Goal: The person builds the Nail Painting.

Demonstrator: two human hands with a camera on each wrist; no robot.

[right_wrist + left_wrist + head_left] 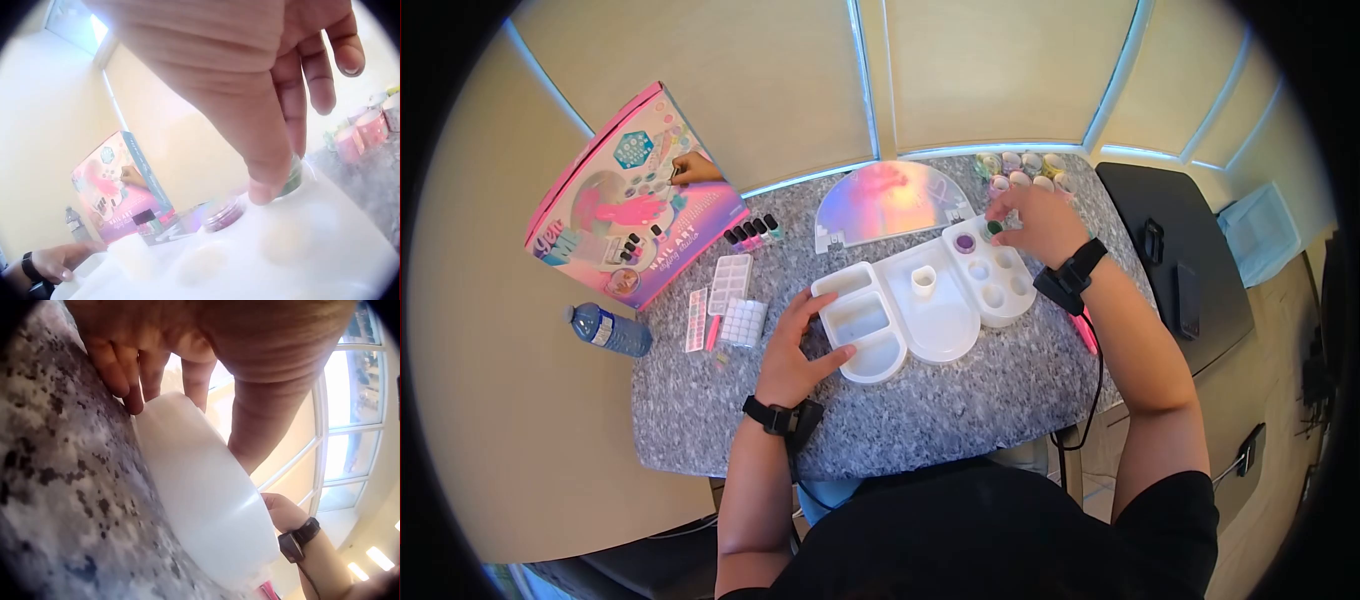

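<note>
A white molded tray [942, 335] lies on the speckled table, with compartments at left and round wells at right. My left hand [792, 352] holds its left section, thumb at the near edge and fingers at the far side. My right hand [1048, 228] pinches a small green jar [994, 228] at a back well of the right section; the right wrist view shows thumb and finger around the green jar [292, 178]. Beside it, a purple jar [965, 242] sits in another well. A small white cup [923, 280] stands in the middle section.
Several small jars [1053, 163] stand at the back right, and a shiny half-round panel [890, 205] behind the tray. Nail polish bottles [750, 234], bead boxes [730, 285], a pink box [635, 205] and a water bottle [610, 330] are at left. A pink item [1086, 332] lies by the right forearm.
</note>
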